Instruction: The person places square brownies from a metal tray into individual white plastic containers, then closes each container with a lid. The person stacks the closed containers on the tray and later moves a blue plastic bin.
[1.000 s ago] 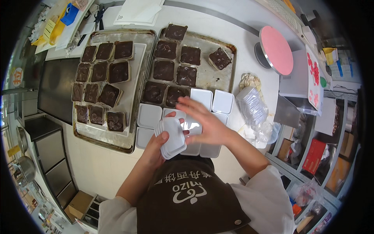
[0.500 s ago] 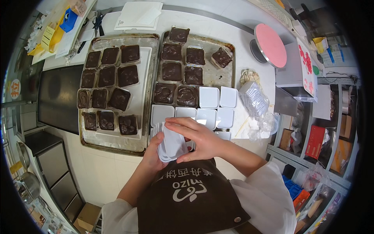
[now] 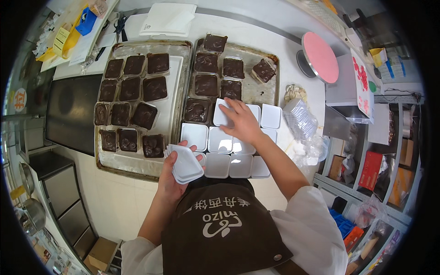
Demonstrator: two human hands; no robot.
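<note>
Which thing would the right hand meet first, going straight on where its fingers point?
Beyond the white lid under it, the right hand would probably meet the chocolate-topped container up-left in view; height is unclear, so it might pass over.

A white table (image 3: 288, 55) carries two scuffed metal trays side by side, the left tray (image 3: 121, 163) and the right tray (image 3: 251, 95). A flat white board (image 3: 158, 20) lies beyond them, far side; to the right, a plastic-wrapped clear stack (image 3: 300, 119) and a pink-topped turntable (image 3: 321, 57).

Downward fisheye view from head height
</note>
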